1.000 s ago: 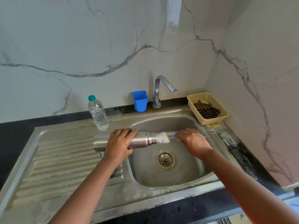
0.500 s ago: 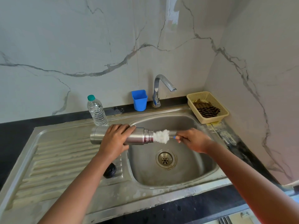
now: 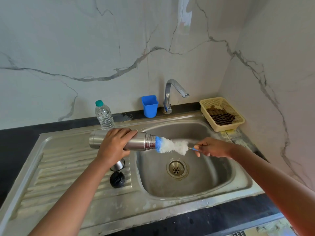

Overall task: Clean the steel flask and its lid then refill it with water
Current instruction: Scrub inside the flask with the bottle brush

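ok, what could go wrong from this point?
1. The brush is almost out of the flask, which lies sideways over the sink edge; bristles may flick dirty water onto the wall.
2. The left hand alone holds the flask; if wet, it might slip into the sink.
3. The black lid and steel cup sit under the left forearm and could get knocked.

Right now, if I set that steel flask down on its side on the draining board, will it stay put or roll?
The steel flask would probably roll: its body looks round and smooth, and the left hand holds it sideways already. The draining board has ridges that might check it, though they seem shallow. Polished steel, possibly wet, could also slip in your grip.
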A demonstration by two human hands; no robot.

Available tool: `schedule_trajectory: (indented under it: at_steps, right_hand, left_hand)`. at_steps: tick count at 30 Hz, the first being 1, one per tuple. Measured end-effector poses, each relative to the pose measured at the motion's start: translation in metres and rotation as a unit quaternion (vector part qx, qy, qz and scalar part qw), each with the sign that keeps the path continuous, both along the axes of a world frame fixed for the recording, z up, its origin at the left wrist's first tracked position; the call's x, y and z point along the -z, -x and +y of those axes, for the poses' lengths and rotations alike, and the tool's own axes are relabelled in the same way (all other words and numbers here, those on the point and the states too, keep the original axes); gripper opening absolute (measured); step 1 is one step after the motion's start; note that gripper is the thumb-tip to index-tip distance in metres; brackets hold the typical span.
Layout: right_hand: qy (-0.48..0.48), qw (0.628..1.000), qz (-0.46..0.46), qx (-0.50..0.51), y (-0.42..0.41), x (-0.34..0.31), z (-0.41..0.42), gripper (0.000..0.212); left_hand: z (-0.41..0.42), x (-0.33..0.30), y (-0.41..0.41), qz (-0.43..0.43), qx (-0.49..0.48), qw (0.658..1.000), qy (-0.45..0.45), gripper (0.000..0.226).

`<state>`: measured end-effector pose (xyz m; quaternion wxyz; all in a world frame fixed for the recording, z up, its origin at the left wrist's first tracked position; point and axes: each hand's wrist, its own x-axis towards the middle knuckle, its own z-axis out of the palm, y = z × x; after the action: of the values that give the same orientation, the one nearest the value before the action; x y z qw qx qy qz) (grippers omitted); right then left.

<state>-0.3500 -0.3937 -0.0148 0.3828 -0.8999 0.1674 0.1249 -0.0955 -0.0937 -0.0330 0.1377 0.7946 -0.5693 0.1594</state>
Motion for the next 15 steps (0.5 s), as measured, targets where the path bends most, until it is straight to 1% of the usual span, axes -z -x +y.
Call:
schedule_trajectory:
  at_steps: [1,2,3,4,5,6,7,8,9,11,12,13,14,15]
  right_hand:
    - [0.119,0.992,-0.027,-0.017,0.000,0.002,-0.003,0.032]
    - [0.263,0.961,-0.085,-0.026,0.000,0.002,-0.004,0.029]
    - [0.386,0.906,-0.171,-0.033,0.001,0.001,-0.004,0.030]
    - [0.479,0.837,-0.260,-0.050,0.001,-0.002,-0.002,0.034]
    - [0.545,0.770,-0.325,-0.071,0.001,-0.007,0.000,0.037]
    - [0.578,0.731,-0.354,-0.084,0.002,-0.009,0.002,0.036]
    - [0.584,0.721,-0.361,-0.091,0.003,-0.007,0.004,0.029]
    - [0.563,0.741,-0.353,-0.092,0.002,-0.002,0.006,0.020]
    - [0.521,0.785,-0.323,-0.089,0.001,0.003,0.008,0.014]
    - [0.412,0.889,-0.188,-0.070,0.001,0.012,0.010,0.011]
    - [0.357,0.925,-0.112,-0.061,0.001,0.014,0.007,0.014]
    - [0.318,0.944,-0.070,-0.056,0.001,0.013,0.004,0.017]
    - [0.312,0.946,-0.066,-0.054,0.002,0.011,0.002,0.019]
    - [0.346,0.932,-0.096,-0.053,0.003,0.010,-0.001,0.021]
  left_hand:
    - [0.000,0.001,0.000,0.006,0.003,1.000,-0.004,0.088]
    - [0.001,0.002,0.000,0.019,0.004,1.000,-0.007,0.090]
    - [0.001,0.003,0.000,0.036,0.006,0.999,-0.008,0.091]
    - [0.001,0.005,0.001,0.055,0.008,0.998,-0.006,0.092]
    - [0.002,0.006,0.001,0.070,0.010,0.998,-0.003,0.092]
    - [0.003,0.006,0.001,0.076,0.012,0.997,-0.001,0.092]
    - [0.003,0.007,0.000,0.072,0.013,0.997,-0.001,0.092]
    - [0.004,0.006,-0.001,0.061,0.011,0.998,-0.001,0.092]
    - [0.004,0.006,-0.003,0.046,0.007,0.999,0.000,0.092]
    - [0.005,0.006,-0.008,0.011,0.001,1.000,0.007,0.090]
    - [0.005,0.005,-0.010,-0.004,-0.001,1.000,0.006,0.090]
    - [0.005,0.004,-0.011,-0.015,-0.002,1.000,0.001,0.090]
    - [0.004,0.003,-0.011,-0.020,-0.002,1.000,-0.002,0.090]
    - [0.003,0.003,-0.010,-0.019,0.000,1.000,-0.004,0.090]
